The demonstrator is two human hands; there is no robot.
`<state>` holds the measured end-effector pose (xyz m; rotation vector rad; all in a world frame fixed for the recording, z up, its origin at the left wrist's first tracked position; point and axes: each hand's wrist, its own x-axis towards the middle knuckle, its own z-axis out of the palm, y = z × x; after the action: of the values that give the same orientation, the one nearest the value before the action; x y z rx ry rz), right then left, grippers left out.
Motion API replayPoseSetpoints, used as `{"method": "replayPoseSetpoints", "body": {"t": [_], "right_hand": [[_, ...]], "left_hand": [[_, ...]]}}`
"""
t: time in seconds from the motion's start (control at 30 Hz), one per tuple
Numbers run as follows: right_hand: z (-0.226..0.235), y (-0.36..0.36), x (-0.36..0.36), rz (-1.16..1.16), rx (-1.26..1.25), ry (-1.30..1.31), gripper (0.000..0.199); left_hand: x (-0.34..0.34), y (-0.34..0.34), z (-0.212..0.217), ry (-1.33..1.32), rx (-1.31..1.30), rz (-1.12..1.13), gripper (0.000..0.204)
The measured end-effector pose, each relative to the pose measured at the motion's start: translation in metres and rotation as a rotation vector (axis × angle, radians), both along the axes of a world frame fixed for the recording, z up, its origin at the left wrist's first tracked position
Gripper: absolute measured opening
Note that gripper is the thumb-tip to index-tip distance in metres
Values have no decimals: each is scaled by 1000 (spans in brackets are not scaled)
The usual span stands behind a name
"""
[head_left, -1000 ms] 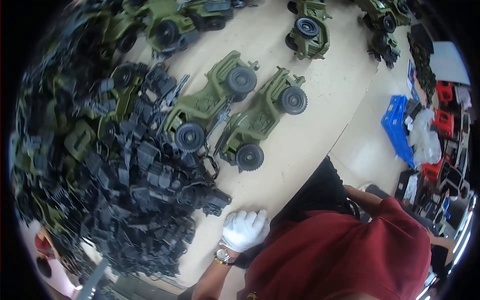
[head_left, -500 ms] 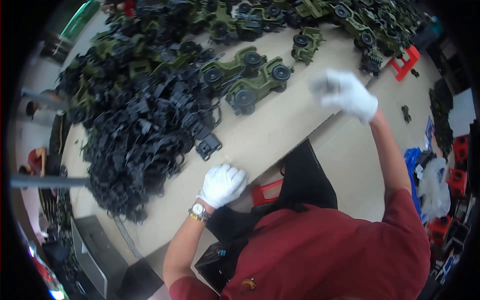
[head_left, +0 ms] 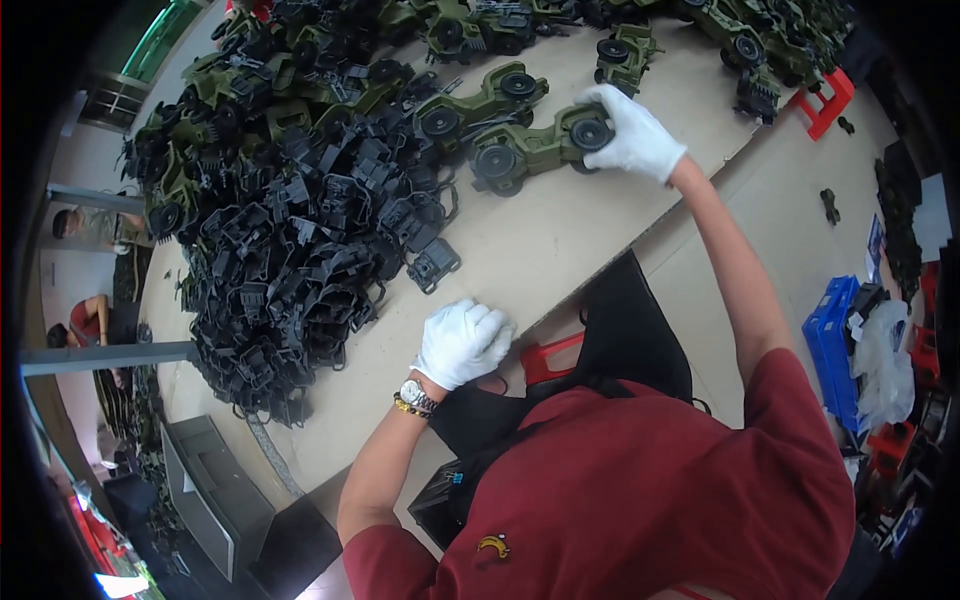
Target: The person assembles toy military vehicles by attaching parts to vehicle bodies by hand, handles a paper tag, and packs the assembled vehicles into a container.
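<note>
A green toy jeep body (head_left: 538, 150) with black wheels lies on its side on the table. My right hand (head_left: 632, 138), in a white glove, has its thumb and fingers round the jeep's right end, at the wheel. Closed in a fist, my gloved left hand (head_left: 462, 343) rests at the table's near edge; whatever may be inside its fingers is hidden. Close beyond the left hand lies a small black plastic part (head_left: 433, 264), at the border of a big heap of similar black parts (head_left: 300, 250).
Another green jeep (head_left: 480, 102) lies just behind, and a further one (head_left: 625, 58) stands to its right. Many more jeeps are piled at the far side. A red stool (head_left: 826, 103) stands past the table's right edge, with a blue crate (head_left: 832, 345) on the right.
My right hand has moved left from over the bare table to the near jeep and taken hold of its right end. The left hand stays in a fist at the edge.
</note>
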<state>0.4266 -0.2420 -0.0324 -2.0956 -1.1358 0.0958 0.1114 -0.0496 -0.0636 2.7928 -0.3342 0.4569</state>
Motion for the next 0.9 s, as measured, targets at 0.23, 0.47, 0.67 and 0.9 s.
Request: {"method": "replayPoseSetpoints", "body": {"t": [0.23, 0.47, 0.67, 0.9], "right_hand": [[-12, -32, -54, -268, 154, 258, 65], [-11, -20, -108, -245, 230, 38, 57], [8, -16, -176, -81, 403, -343, 54], [29, 22, -247, 615, 487, -205, 44]], "left_hand": [[0, 4, 1, -64, -24, -85, 12], [-13, -10, 0, -162, -149, 63, 11], [-39, -46, 2, 331, -1654, 205, 80], [-62, -44, 23, 94, -2562, 225, 56]]}}
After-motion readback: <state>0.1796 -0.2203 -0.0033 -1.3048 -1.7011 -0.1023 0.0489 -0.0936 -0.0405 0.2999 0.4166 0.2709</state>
